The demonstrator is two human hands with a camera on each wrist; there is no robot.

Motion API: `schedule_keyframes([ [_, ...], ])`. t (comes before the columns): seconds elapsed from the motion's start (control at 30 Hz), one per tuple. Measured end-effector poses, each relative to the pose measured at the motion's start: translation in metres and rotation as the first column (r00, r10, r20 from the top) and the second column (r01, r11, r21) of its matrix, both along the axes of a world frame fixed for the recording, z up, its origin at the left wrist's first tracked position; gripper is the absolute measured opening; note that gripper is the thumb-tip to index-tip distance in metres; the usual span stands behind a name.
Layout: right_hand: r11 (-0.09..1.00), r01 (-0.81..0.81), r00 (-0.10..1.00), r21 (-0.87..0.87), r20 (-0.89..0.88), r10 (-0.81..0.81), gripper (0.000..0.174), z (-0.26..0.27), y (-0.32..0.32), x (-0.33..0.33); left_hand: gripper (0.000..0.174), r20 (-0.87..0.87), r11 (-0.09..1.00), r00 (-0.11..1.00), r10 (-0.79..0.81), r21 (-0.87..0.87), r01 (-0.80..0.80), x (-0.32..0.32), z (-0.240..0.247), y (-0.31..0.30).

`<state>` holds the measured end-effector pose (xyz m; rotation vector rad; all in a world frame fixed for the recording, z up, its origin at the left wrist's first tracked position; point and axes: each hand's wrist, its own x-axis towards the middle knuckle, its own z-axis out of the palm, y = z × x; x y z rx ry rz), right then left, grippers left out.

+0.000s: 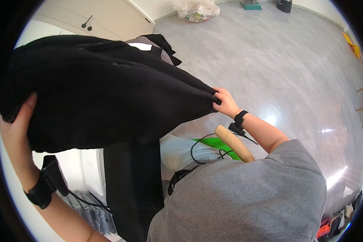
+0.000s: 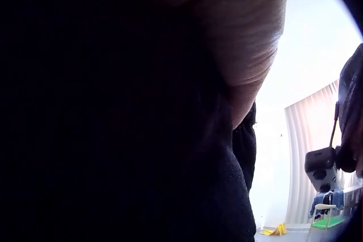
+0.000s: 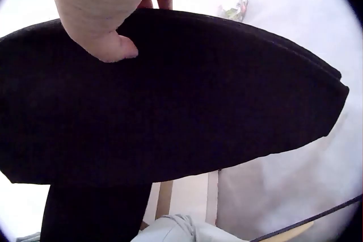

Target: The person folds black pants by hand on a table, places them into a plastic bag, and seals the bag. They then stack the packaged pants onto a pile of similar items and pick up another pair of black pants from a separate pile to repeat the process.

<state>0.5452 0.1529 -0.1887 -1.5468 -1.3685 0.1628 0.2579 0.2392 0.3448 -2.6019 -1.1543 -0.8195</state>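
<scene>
A large black garment [image 1: 109,88] is stretched between both hands in the head view; its exact kind does not show. My left hand [image 1: 18,123] grips its left end, thumb lying over the cloth and the other fingers hidden. At the tapered right end, my right hand [image 1: 226,103] pinches the fabric. The right wrist view shows that thumb [image 3: 122,48] on the near face of the layered cloth [image 3: 187,100], with fingers behind its upper edge. Dark fabric [image 2: 125,128] fills most of the left wrist view, beside the left hand [image 2: 244,32].
Behind the garment lies grey and black cloth [image 1: 165,52] with a white patch. A long black strip [image 1: 133,189] runs below it, near clear-wrapped packets [image 1: 94,215]. A curved wooden piece [image 1: 234,143] stands beside the person. A plastic bag [image 1: 197,10] lies on the grey floor [image 1: 294,68].
</scene>
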Motion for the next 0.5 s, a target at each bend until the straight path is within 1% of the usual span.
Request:
schedule_keyframes([
  [0.03, 1.0, -0.007, 1.0, -0.001, -0.001, 0.007, 0.021, -0.009, 0.001, 0.002, 0.037, -0.007, 1.0, 1.0, -0.01, -0.015, 0.01, -0.014, 0.013, 0.001],
  [0.07, 0.995, -0.004, 1.0, -0.1, 0.002, 0.004, 0.021, -0.023, 0.003, 0.005, 0.038, -0.075, 1.0, 0.997, -0.005, 0.016, 0.006, -0.04, 0.03, 0.009],
  [0.1, 0.98, -0.001, 1.0, -0.2, 0.006, 0.003, 0.021, -0.032, 0.002, 0.008, 0.046, -0.142, 0.999, 0.99, 0.002, 0.042, 0.004, -0.071, 0.048, 0.021],
  [0.13, 0.959, -0.005, 1.0, -0.283, 0.002, 0.006, 0.021, -0.031, -0.001, 0.013, 0.046, -0.142, 0.999, 0.99, 0.01, 0.042, -0.004, -0.073, 0.053, 0.012],
  [0.17, 0.959, -0.013, 1.0, -0.282, 0.003, 0.015, 0.021, -0.031, -0.003, 0.018, 0.047, -0.086, 0.999, 0.996, 0.015, 0.04, -0.011, -0.075, 0.058, 0.003],
  [0.23, 0.952, -0.014, 0.996, -0.305, -0.089, -0.014, 0.021, -0.026, -0.006, 0.024, 0.047, 0.028, 0.999, 0.999, 0.029, 0.036, -0.03, -0.076, 0.066, -0.016],
  [0.27, 0.974, 0.035, 0.998, -0.223, -0.045, -0.046, 0.021, -0.021, -0.006, 0.025, 0.048, 0.087, 0.999, 0.995, 0.038, 0.034, -0.041, -0.076, 0.069, -0.027],
  [0.3, 0.975, 0.024, 0.999, -0.223, -0.037, -0.033, 0.021, -0.019, -0.005, 0.022, 0.048, 0.149, 0.998, 0.988, 0.047, 0.031, -0.052, -0.083, 0.068, -0.036],
  [0.37, 0.976, 0.163, 0.972, -0.144, -0.148, -0.184, 0.024, -0.013, 0.0, 0.012, 0.05, 0.277, 0.997, 0.959, 0.066, 0.028, -0.076, -0.104, 0.059, -0.058],
  [0.4, 0.984, 0.158, 0.968, -0.08, -0.184, -0.171, 0.024, -0.006, -0.001, 0.012, 0.051, 0.337, 0.995, 0.938, 0.08, 0.023, -0.093, -0.111, 0.059, -0.069],
  [0.43, 0.987, 0.139, 0.973, -0.077, -0.173, -0.15, 0.024, -0.007, 0.0, 0.016, 0.051, 0.399, 0.993, 0.912, 0.094, 0.022, -0.112, -0.12, 0.058, -0.082],
  [0.47, 0.974, 0.046, 0.995, -0.223, -0.076, -0.064, 0.024, -0.01, -0.001, 0.028, 0.052, 0.463, 0.991, 0.88, 0.108, 0.024, -0.134, -0.133, 0.056, -0.096],
  [0.5, 0.929, -0.031, 0.999, -0.368, 0.015, 0.039, 0.025, -0.012, 0.003, 0.038, 0.052, 0.479, 0.986, 0.868, 0.129, 0.029, -0.163, -0.172, 0.059, -0.101],
])
